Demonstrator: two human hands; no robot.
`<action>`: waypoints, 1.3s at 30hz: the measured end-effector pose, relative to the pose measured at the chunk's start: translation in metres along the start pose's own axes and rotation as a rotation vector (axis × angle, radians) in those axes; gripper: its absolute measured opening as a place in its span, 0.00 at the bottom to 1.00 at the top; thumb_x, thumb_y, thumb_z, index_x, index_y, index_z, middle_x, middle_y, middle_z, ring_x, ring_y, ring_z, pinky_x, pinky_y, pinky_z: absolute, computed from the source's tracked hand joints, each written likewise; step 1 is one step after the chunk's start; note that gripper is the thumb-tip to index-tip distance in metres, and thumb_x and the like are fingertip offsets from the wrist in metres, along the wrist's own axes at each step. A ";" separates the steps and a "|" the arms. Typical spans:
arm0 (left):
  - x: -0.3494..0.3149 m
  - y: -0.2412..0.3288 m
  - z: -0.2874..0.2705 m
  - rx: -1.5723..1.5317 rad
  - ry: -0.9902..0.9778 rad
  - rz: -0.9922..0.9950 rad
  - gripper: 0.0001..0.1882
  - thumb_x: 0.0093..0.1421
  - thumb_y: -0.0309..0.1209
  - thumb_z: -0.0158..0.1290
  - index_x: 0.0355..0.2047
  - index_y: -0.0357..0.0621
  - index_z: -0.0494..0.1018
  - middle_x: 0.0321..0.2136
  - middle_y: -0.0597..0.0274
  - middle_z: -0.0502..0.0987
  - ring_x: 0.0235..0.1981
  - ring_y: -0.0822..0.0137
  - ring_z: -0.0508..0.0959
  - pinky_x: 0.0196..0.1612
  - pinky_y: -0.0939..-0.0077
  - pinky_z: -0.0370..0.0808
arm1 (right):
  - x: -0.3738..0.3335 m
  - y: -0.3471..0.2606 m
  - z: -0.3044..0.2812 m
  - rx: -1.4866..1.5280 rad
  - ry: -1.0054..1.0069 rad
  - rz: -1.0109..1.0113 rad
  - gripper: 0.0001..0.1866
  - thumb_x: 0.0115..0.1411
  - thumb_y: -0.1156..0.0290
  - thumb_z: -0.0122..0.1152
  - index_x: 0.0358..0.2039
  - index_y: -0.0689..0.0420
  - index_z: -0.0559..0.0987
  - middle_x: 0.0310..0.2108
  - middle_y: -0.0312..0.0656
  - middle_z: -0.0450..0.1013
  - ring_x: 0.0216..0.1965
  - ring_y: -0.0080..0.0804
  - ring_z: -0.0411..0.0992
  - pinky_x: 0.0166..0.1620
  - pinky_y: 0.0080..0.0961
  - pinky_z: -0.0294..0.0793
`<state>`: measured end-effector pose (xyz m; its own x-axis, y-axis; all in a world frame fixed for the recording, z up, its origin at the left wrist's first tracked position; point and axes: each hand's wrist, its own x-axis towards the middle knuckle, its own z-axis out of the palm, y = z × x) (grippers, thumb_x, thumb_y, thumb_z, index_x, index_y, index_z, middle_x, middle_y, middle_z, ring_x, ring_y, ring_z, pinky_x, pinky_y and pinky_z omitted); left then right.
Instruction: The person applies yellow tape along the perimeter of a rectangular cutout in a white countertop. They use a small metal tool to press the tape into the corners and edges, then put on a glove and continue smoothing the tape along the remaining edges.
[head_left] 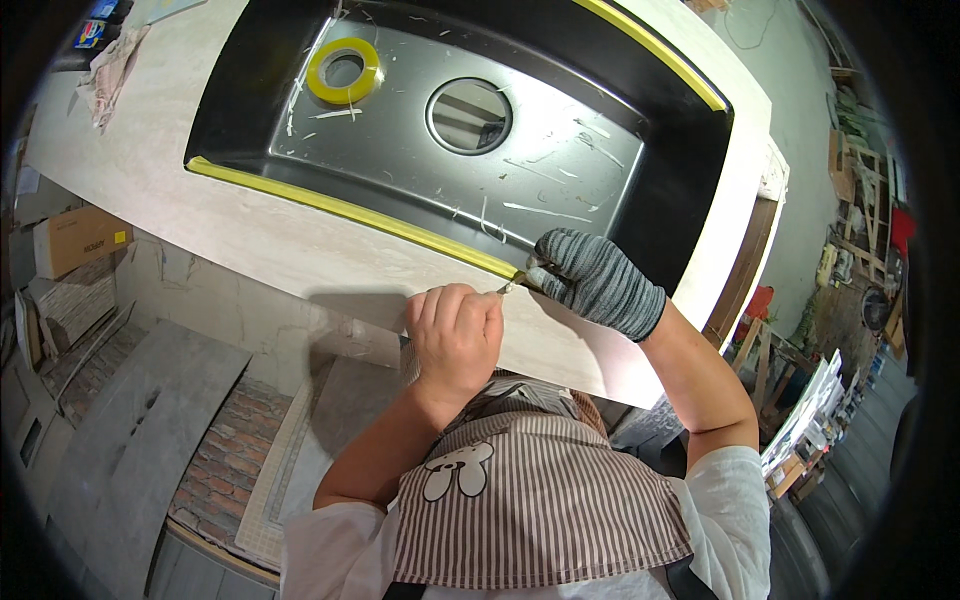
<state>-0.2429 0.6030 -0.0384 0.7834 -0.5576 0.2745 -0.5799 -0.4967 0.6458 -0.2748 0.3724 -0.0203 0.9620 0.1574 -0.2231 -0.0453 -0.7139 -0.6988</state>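
Observation:
A black sink [690,150] is set in a pale stone-look countertop [300,255]. Yellow tape [350,213] runs along its near rim, and another yellow strip [660,55] lines the far rim. Just outside the near rim, my bare left hand [455,335] is closed, knuckles up, around something mostly hidden; a small light tip [508,287] shows beside its fingers. My right hand [600,285], in a grey-and-black striped knit glove, is curled over the rim at the right end of the near tape. What its fingers pinch there is hidden.
Inside the sink lie a roll of yellow tape [368,75] and several thin pale scraps [545,212] around the round drain hole [470,117]. A crumpled cloth [112,75] rests at the countertop's left. Below stand a cardboard box [82,240] and grey slabs [165,420].

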 end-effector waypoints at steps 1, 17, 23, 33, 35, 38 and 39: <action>-0.001 0.002 0.001 0.000 -0.008 0.002 0.14 0.53 0.23 0.67 0.37 0.50 0.74 0.31 0.63 0.74 0.35 0.57 0.76 0.44 0.60 0.66 | -0.001 -0.001 -0.002 -0.015 -0.009 0.001 0.11 0.64 0.65 0.69 0.38 0.59 0.80 0.31 0.49 0.74 0.32 0.51 0.75 0.37 0.38 0.77; -0.012 0.020 0.013 -0.028 -0.019 0.024 0.15 0.53 0.23 0.66 0.38 0.50 0.74 0.31 0.65 0.74 0.35 0.59 0.76 0.45 0.61 0.65 | -0.023 0.005 -0.008 0.036 -0.002 0.042 0.10 0.63 0.68 0.70 0.38 0.60 0.81 0.30 0.48 0.74 0.31 0.50 0.75 0.35 0.37 0.77; -0.012 0.015 0.010 0.000 0.015 -0.007 0.14 0.54 0.23 0.66 0.38 0.50 0.74 0.31 0.64 0.74 0.35 0.59 0.76 0.45 0.61 0.65 | -0.015 0.005 -0.002 -0.008 -0.007 0.006 0.11 0.62 0.67 0.71 0.40 0.59 0.81 0.32 0.48 0.75 0.32 0.49 0.76 0.37 0.36 0.78; -0.016 0.032 0.023 -0.018 -0.013 0.015 0.15 0.53 0.24 0.67 0.38 0.50 0.74 0.31 0.65 0.74 0.35 0.59 0.76 0.44 0.61 0.65 | -0.041 0.016 -0.006 0.032 0.026 0.009 0.09 0.63 0.69 0.70 0.38 0.60 0.82 0.30 0.48 0.74 0.31 0.49 0.74 0.35 0.36 0.76; -0.017 0.036 0.026 -0.023 -0.008 0.027 0.15 0.53 0.24 0.67 0.38 0.50 0.74 0.31 0.65 0.74 0.35 0.59 0.76 0.44 0.61 0.65 | -0.046 0.017 -0.009 0.000 0.026 0.009 0.09 0.63 0.69 0.70 0.38 0.60 0.82 0.30 0.48 0.74 0.31 0.49 0.74 0.36 0.36 0.76; -0.018 0.043 0.031 -0.032 -0.002 0.040 0.15 0.53 0.24 0.67 0.38 0.50 0.74 0.31 0.65 0.74 0.35 0.59 0.76 0.44 0.61 0.65 | -0.055 0.025 -0.007 0.022 0.042 -0.003 0.09 0.63 0.69 0.70 0.38 0.60 0.82 0.31 0.48 0.74 0.32 0.49 0.74 0.36 0.36 0.76; -0.019 0.045 0.032 -0.033 -0.004 0.041 0.15 0.53 0.24 0.67 0.38 0.50 0.74 0.30 0.65 0.74 0.34 0.59 0.76 0.44 0.62 0.65 | -0.058 0.026 -0.008 0.037 0.046 0.003 0.09 0.62 0.69 0.70 0.37 0.60 0.81 0.30 0.49 0.74 0.32 0.51 0.75 0.36 0.38 0.76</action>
<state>-0.2913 0.5695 -0.0373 0.7580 -0.5799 0.2985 -0.6038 -0.4508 0.6574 -0.3292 0.3391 -0.0205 0.9732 0.1231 -0.1941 -0.0571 -0.6885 -0.7230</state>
